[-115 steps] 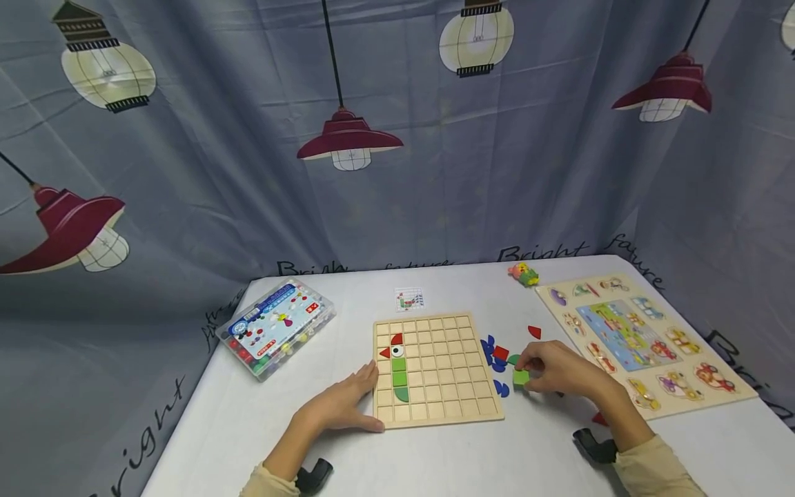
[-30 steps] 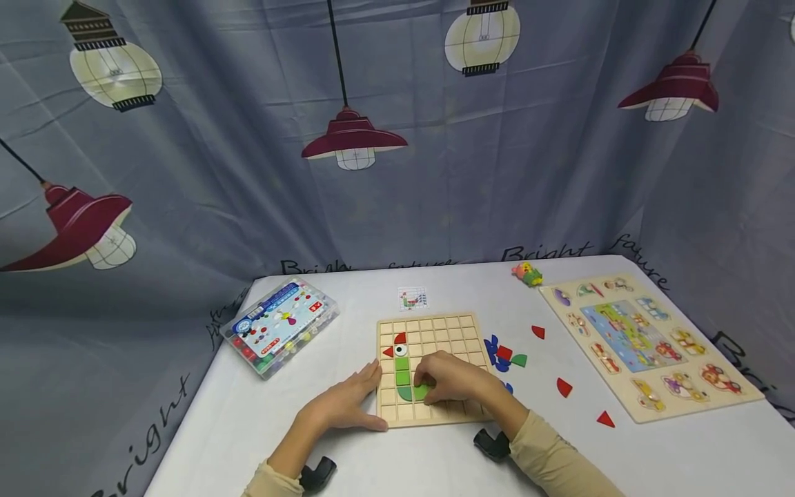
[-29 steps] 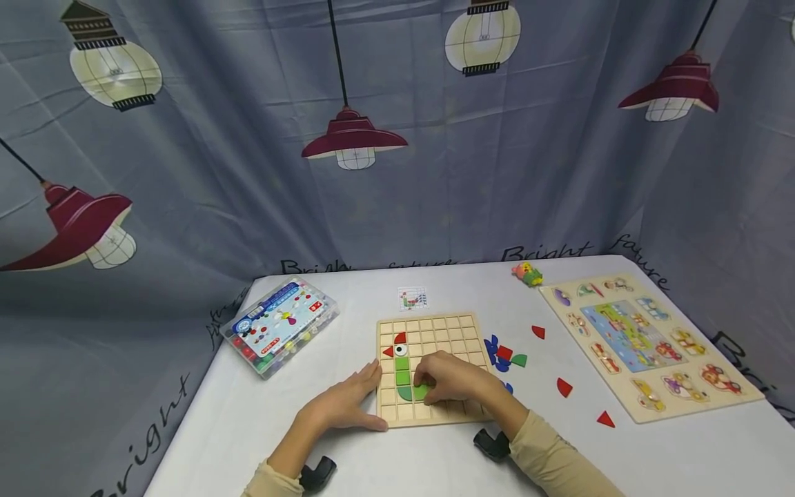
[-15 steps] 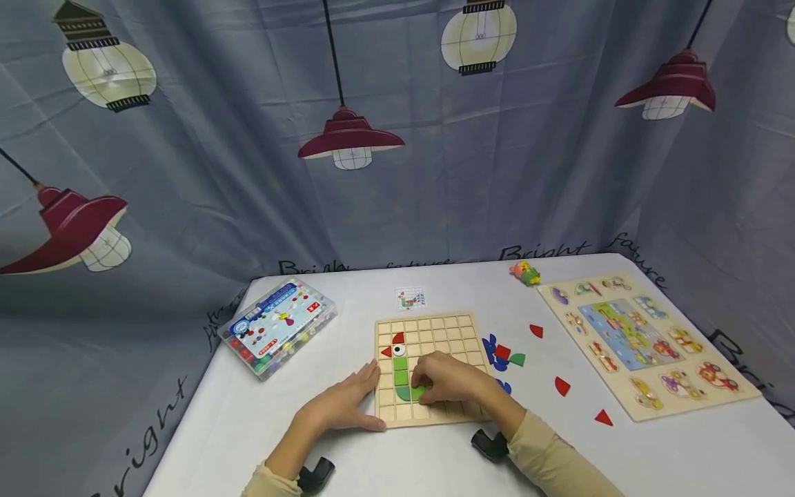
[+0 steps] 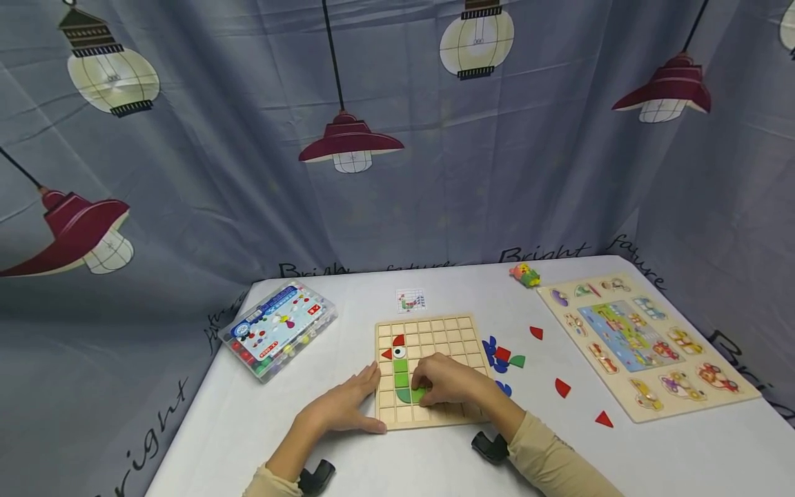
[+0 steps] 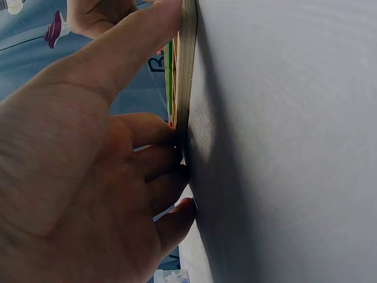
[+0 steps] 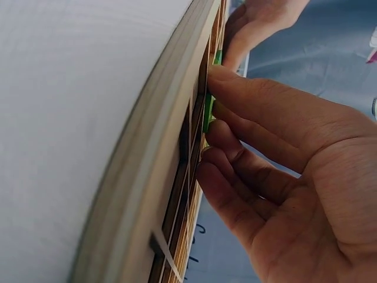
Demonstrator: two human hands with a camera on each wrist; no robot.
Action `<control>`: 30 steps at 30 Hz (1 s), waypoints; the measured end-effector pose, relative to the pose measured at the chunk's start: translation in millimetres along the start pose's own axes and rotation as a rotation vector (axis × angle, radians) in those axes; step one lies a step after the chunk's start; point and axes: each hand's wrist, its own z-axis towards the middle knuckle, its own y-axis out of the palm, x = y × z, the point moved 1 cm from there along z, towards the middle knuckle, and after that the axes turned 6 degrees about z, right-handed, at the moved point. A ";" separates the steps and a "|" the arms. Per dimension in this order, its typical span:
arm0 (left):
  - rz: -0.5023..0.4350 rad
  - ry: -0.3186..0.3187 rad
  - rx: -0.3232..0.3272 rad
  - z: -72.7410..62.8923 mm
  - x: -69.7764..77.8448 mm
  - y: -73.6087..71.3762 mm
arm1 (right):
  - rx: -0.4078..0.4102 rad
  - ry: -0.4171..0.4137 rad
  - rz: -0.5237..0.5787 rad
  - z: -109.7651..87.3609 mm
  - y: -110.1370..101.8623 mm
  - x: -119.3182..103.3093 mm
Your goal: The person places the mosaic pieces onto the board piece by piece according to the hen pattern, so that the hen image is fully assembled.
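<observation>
My right hand [image 5: 452, 379] pinches a green square tile [image 5: 419, 395] at the wooden grid board [image 5: 450, 333], just right of a green quarter-round tile [image 5: 403, 395]. The right wrist view shows the green tile [image 7: 207, 113] at the thumb and fingertips, slightly raised at one edge. My left hand [image 5: 341, 404] rests against the board's left edge, thumb at the near corner and fingers extended. On the board, a column holds a red quarter-round [image 5: 398, 339], a white eye tile [image 5: 399, 352] and two green squares [image 5: 400, 373], with a red triangle [image 5: 386, 353] beside the eye.
Loose blue pieces [image 5: 490, 345], a red square [image 5: 502, 354] and a green quarter-round [image 5: 517, 361] lie right of the board. Red pieces [image 5: 562, 387] are scattered further right. Around them are a picture card [image 5: 410, 299], a clear case [image 5: 277, 328], a puzzle board [image 5: 646, 345] and a toy [image 5: 524, 275].
From the loose pieces at the right, my right hand has brought a green square left onto the board. Over the last second both hands have stayed nearly still.
</observation>
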 end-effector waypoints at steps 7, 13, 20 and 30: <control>0.003 0.009 0.008 -0.5 0.8 -0.3 | -0.003 0.015 0.063 -1.3 -2.3 4.1; 0.001 0.002 0.002 -2.5 1.8 -0.8 | -0.010 0.017 0.124 -2.9 -3.8 4.5; 0.005 0.010 0.000 -2.2 2.1 0.4 | -0.004 0.027 0.136 -7.8 -6.2 3.6; 0.006 -0.004 -0.001 -0.7 1.7 -1.4 | 0.022 0.049 0.140 -16.6 -13.3 7.6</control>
